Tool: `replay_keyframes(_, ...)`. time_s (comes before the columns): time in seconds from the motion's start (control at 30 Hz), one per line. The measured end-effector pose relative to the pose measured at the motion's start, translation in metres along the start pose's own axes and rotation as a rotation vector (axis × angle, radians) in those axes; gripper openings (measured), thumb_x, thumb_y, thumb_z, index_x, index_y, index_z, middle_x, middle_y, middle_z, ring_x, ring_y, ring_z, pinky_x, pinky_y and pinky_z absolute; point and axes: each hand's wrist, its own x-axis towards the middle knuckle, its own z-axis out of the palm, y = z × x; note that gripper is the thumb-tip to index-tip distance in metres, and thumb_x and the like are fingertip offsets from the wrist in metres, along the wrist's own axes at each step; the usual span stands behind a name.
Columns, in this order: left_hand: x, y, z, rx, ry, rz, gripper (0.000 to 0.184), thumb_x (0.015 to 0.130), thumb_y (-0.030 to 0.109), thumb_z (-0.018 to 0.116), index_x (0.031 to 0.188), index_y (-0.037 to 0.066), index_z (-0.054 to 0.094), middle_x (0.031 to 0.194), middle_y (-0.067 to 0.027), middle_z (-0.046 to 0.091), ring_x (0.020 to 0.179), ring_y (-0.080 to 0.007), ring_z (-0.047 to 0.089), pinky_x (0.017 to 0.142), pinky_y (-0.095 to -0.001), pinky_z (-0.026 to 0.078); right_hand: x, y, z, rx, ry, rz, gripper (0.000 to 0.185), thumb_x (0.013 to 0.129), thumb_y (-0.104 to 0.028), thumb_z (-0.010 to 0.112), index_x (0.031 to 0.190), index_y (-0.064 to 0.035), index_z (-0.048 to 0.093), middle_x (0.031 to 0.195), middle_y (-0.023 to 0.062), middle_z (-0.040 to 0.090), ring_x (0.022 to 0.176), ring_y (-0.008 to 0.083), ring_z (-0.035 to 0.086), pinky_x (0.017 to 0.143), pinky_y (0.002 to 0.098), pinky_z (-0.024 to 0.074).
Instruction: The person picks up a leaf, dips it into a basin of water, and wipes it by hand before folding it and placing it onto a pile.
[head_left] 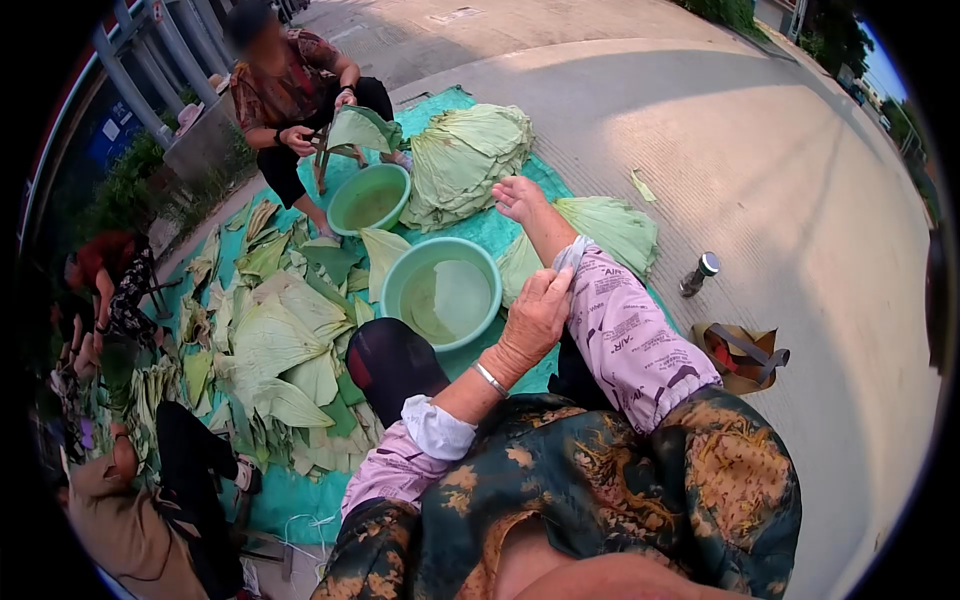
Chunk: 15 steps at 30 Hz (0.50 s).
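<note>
My left hand (538,318), with a silver bracelet at its wrist, pinches the rolled cuff of the pink printed sleeve (630,325) on my right forearm. My right hand (517,199) is held out beyond that cuff, palm partly turned up, its fingers loosely extended with nothing in them. Below and left of my hands, a green basin (490,270) holds water. Large pale green leaves (610,228) lie fanned out behind my right forearm. A bigger leaf stack (470,160) stands beyond my right hand.
Across the teal sheet (300,497), a person (290,90) holds a leaf above a second basin (369,199). Leaf piles (285,340) lie left. More people sit at the left edge. A jar (699,274) and a bag (740,357) stand on the pavement at right.
</note>
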Motion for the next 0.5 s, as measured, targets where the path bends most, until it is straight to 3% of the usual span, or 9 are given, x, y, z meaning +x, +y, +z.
replay_keyframes(0.1, -0.007, 0.005, -0.003, -0.229, 0.037, -0.179, 0.025, 0.084, 0.003, 0.051, 0.108, -0.002, 0.05, 0.091, -0.0133, 0.049, 0.08, -0.0242, 0.055, 0.068, -0.0325, 0.046, -0.004, -0.008, 0.01, 0.263, -0.093, 0.029, 0.02, 0.084, -0.014, 0.053, 0.1, -0.0039, 0.051, 0.099, 0.0076, 0.057, 0.086, 0.0192, 0.056, 0.08, 0.0382, 0.0435)
replay_keyframes(0.13, -0.015, 0.001, 0.002, -0.444, 0.025, -0.406, 0.018, 0.089, 0.008, 0.047, 0.104, -0.001, 0.05, 0.089, -0.0087, 0.051, 0.078, -0.0179, 0.055, 0.068, -0.0305, 0.047, -0.013, -0.012, 0.018, 0.326, -0.131, 0.032, 0.019, 0.084, -0.014, 0.053, 0.1, -0.0037, 0.051, 0.098, 0.0077, 0.057, 0.086, 0.0192, 0.056, 0.079, 0.0378, 0.0439)
replay_keyframes(0.23, -0.017, -0.003, 0.007, -1.27, 0.138, -0.953, 0.014, 0.091, 0.012, 0.044, 0.099, 0.002, 0.051, 0.087, -0.005, 0.052, 0.075, -0.0144, 0.055, 0.067, -0.0288, 0.048, -0.047, -0.025, 0.04, 0.466, -0.269, 0.03, 0.017, 0.084, -0.012, 0.053, 0.099, -0.003, 0.051, 0.097, 0.0083, 0.057, 0.085, 0.0193, 0.056, 0.077, 0.0365, 0.0456)
replay_keyframes(0.37, -0.01, -0.017, 0.004, -1.55, 0.041, -1.172, 0.017, 0.09, 0.012, 0.045, 0.1, 0.0, 0.051, 0.087, -0.0051, 0.056, 0.073, -0.0143, 0.055, 0.066, -0.0285, 0.049, -0.106, -0.04, 0.079, 0.433, -0.467, 0.001, 0.017, 0.086, -0.01, 0.052, 0.099, -0.0002, 0.051, 0.095, 0.0103, 0.057, 0.084, 0.0203, 0.056, 0.075, 0.0355, 0.0481)
replay_keyframes(0.43, -0.005, -0.017, 0.004, -1.682, -0.026, -1.18, 0.016, 0.088, 0.008, 0.046, 0.102, 0.001, 0.052, 0.082, -0.0042, 0.057, 0.068, -0.0112, 0.055, 0.063, -0.0294, 0.051, -0.127, -0.036, 0.093, 0.364, -0.57, -0.08, 0.017, 0.085, -0.011, 0.053, 0.098, 0.0009, 0.052, 0.096, 0.0117, 0.058, 0.085, 0.0212, 0.057, 0.076, 0.035, 0.0488)
replay_keyframes(0.5, -0.004, -0.022, 0.004, -1.682, -0.093, -1.164, 0.021, 0.088, 0.008, 0.049, 0.108, 0.002, 0.051, 0.096, -0.0078, 0.06, 0.079, -0.0134, 0.059, 0.068, -0.0286, 0.051, -0.149, -0.031, 0.104, 0.311, -0.62, -0.088, 0.018, 0.085, -0.012, 0.053, 0.097, 0.0007, 0.053, 0.093, 0.0134, 0.058, 0.084, 0.0208, 0.058, 0.075, 0.0345, 0.0497)
